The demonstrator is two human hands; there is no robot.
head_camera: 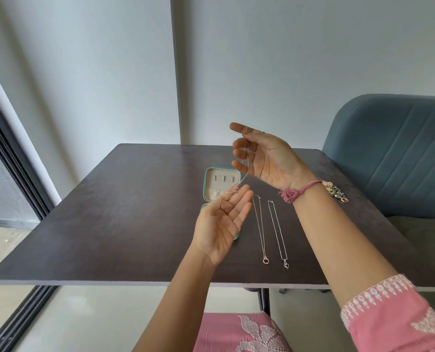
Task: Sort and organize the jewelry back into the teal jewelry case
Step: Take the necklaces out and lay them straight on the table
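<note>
**Necklace strung between two raised hands**

Chain [246, 162], thin and pale, draped over the index finger of the right hand [264, 158], hanging down past the other fingers to a small pendant resting at the fingertips of the left hand [222, 221]. Right hand raised, palm turned toward the left, fingers spread and nearly straight, not curled round the chain. Left hand lower, palm up, fingers straight and together, cradling the pendant without pinching it. Hands apart, joined only by the chain.

Teal jewelry case [222, 185] open on the dark tabletop [109, 212], near its middle, lid standing up with a beige lining, three small tabs and a gathered pocket; lower tray mostly hidden behind the left hand.

Just right of the case, two more necklaces laid straight toward the near edge: rose-gold necklace [260, 229] with a ring pendant, silver necklace [278, 232] with a small pendant, side by side and not touching.

Pink thread bracelet [297, 190] on the right wrist. Cluster of ornate jewelry [335, 191] near the right edge, partly behind that wrist. Blue upholstered chair [394, 153] beyond the right edge.
</note>
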